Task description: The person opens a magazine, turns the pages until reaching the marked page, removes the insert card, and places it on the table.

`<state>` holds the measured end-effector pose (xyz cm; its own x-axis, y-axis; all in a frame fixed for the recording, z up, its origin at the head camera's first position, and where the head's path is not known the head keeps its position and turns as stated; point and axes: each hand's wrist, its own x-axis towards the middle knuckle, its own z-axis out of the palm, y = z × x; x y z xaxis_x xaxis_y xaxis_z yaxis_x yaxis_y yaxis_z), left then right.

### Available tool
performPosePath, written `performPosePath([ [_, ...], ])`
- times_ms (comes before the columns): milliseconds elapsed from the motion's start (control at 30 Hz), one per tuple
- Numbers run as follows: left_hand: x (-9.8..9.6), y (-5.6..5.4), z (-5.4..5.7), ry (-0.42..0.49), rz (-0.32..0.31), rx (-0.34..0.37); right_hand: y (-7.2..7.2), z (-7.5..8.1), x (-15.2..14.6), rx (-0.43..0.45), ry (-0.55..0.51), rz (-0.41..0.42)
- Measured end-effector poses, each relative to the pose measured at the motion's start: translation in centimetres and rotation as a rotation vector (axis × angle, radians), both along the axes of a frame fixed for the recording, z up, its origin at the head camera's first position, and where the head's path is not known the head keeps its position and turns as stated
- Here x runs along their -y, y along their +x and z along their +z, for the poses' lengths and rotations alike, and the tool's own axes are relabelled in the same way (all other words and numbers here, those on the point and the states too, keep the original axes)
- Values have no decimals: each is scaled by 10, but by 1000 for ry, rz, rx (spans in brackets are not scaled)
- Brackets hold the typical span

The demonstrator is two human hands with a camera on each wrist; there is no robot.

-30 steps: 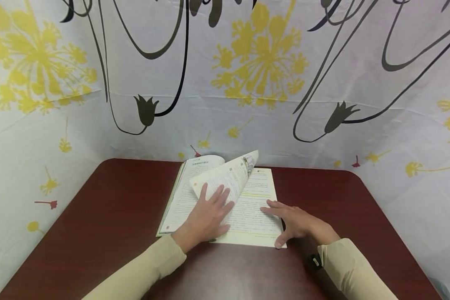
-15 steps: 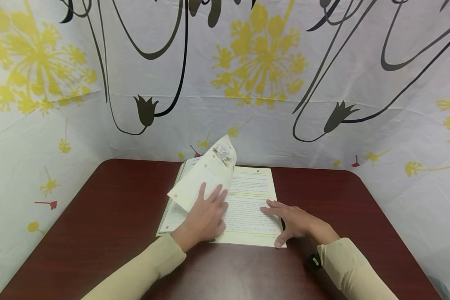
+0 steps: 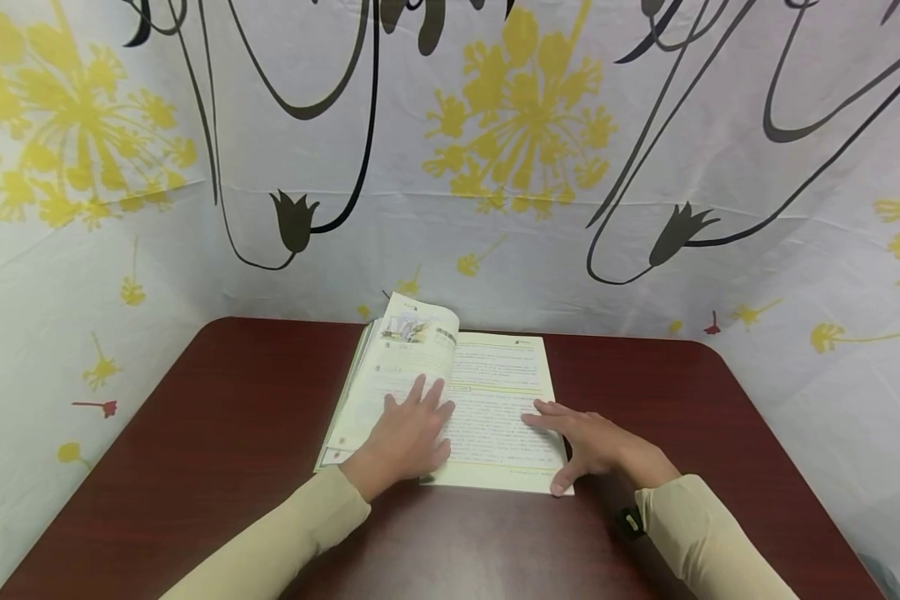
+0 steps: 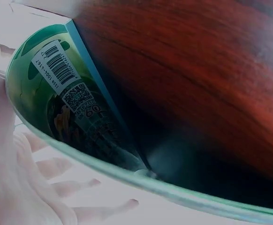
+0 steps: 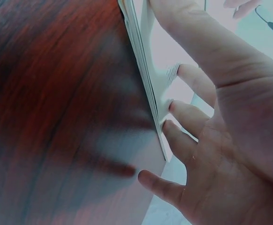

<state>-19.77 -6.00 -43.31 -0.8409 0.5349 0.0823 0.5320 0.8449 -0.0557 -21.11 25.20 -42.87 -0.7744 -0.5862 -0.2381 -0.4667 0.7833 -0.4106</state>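
An open magazine [image 3: 498,433] with printed pages lies on the table. Its left-hand page, with a coloured picture [image 3: 407,327] near the top, bows up from the spine. My left hand [image 3: 407,435] rests on this page near the spine, fingers spread. In the left wrist view the green back cover [image 4: 33,93] curves up from the wood and shows a barcode [image 4: 61,68]. At the magazine's right edge is my right hand [image 3: 603,450], its thumb at the lower corner and fingers over the margin. The right wrist view shows these fingers [image 5: 188,117] spread, pinching nothing.
The dark red-brown table [image 3: 195,442] extends around the magazine on both sides and in front. Behind it hangs a white cloth [image 3: 525,267] with yellow and grey flower prints. A dark band [image 3: 630,522] sits at the right wrist.
The lifted page has swung over to the left and now lies on the left-hand stack. My left hand has shifted only slightly; the right hand stays in place.
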Motion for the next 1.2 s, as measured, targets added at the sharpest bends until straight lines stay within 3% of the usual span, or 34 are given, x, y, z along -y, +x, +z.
performPosePath([
  [167,0,1,2,22,38,58,0,0,-1,-1,0,2],
  [567,2,2,3,23,122,123,0,0,-1,9,-10,0],
  [900,2,1,-1,26,108,120,0,0,-1,-15,-11,5],
  [1200,4,0,-1,3,67,55,-1,-2,0,-57,3,17],
])
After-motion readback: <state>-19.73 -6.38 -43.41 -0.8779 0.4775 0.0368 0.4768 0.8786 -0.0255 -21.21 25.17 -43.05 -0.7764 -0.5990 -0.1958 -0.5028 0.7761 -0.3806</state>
